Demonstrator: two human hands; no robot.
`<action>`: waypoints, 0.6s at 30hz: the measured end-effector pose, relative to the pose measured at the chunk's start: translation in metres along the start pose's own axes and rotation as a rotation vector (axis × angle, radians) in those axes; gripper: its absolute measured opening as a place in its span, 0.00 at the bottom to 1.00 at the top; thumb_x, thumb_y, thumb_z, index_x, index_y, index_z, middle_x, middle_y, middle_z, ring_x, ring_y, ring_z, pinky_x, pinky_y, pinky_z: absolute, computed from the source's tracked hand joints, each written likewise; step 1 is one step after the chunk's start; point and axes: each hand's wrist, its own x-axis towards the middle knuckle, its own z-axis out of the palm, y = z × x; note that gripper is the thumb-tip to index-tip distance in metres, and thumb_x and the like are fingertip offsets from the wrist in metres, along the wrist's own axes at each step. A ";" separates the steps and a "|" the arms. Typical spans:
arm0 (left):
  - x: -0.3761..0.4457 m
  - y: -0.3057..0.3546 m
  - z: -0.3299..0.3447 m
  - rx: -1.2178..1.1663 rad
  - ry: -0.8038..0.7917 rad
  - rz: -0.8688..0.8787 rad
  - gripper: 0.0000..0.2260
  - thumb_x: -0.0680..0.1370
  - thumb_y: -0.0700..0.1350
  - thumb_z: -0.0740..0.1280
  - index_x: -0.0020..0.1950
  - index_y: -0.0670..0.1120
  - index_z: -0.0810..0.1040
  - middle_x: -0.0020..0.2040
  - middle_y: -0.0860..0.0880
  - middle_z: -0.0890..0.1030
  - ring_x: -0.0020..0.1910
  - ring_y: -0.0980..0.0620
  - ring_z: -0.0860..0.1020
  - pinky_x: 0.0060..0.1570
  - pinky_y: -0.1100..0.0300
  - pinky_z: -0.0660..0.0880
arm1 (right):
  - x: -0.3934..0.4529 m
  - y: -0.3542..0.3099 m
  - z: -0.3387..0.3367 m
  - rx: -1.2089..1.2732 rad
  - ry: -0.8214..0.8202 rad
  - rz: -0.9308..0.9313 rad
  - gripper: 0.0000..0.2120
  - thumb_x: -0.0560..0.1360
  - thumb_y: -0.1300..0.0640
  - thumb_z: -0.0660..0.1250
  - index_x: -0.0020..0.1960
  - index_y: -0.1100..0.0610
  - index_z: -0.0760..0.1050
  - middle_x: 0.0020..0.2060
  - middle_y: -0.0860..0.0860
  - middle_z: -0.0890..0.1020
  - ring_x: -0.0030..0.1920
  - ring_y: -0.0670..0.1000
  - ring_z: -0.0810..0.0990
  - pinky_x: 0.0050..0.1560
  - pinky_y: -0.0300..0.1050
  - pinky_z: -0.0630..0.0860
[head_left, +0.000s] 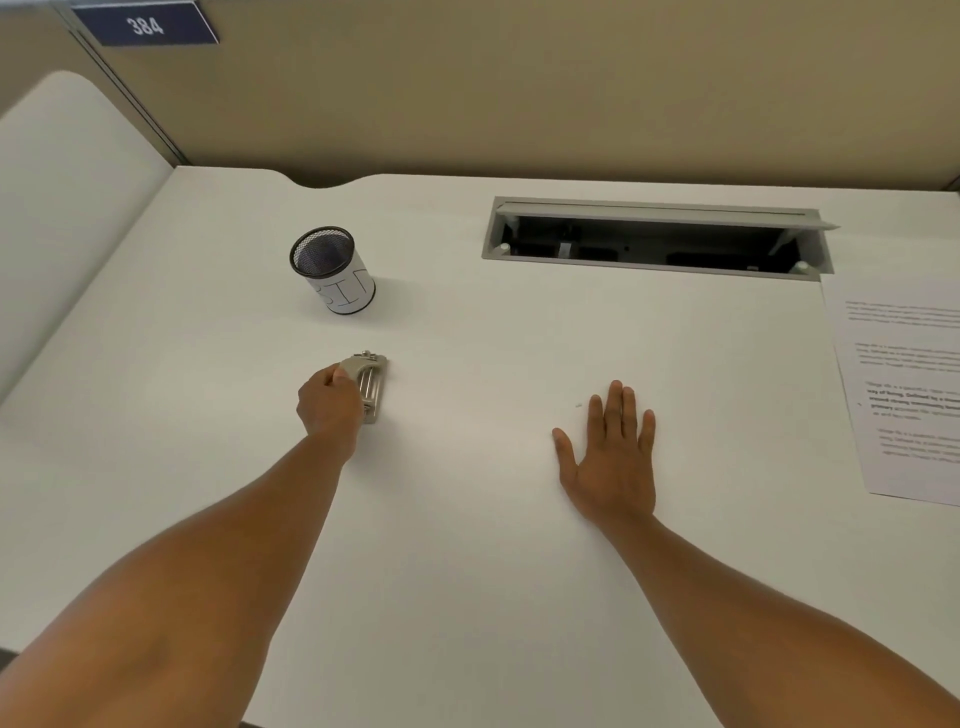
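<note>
Head view: left hand (330, 400) curled round one end of a small beige-and-silver metal desk tool (372, 385), possibly a staple remover. It lies flat on the white desk (467, 545), near the black mesh cup with a white paper label (332, 270). Grasp looks made; lifting not yet done. Right hand (610, 457) lies flat on the desk, fingers spread, holding nothing

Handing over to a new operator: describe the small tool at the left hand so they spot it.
On the white desk, find the black mesh cup wrapped in white paper. Just nearer the person, the left hand grips a small tool: low, beige-topped with silver rods, unlike the tall round cup.
</note>
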 end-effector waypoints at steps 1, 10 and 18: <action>0.000 -0.001 0.000 -0.008 0.002 0.000 0.14 0.79 0.43 0.57 0.54 0.47 0.83 0.46 0.49 0.79 0.38 0.51 0.75 0.31 0.64 0.70 | 0.000 0.000 0.000 -0.001 0.004 0.000 0.36 0.79 0.36 0.42 0.78 0.61 0.54 0.79 0.58 0.48 0.79 0.55 0.40 0.77 0.58 0.41; 0.001 0.000 -0.002 -0.013 -0.002 -0.002 0.16 0.79 0.44 0.57 0.58 0.48 0.83 0.50 0.48 0.82 0.42 0.50 0.76 0.31 0.65 0.68 | 0.000 0.001 0.001 0.011 0.021 -0.001 0.36 0.80 0.37 0.43 0.78 0.61 0.55 0.79 0.58 0.49 0.79 0.54 0.41 0.77 0.58 0.41; -0.009 0.006 0.006 0.239 0.245 0.170 0.16 0.78 0.52 0.65 0.65 0.53 0.75 0.61 0.49 0.76 0.64 0.44 0.69 0.59 0.49 0.68 | 0.003 0.003 -0.003 0.079 0.008 -0.009 0.33 0.81 0.40 0.46 0.78 0.60 0.55 0.79 0.57 0.48 0.79 0.53 0.41 0.77 0.56 0.40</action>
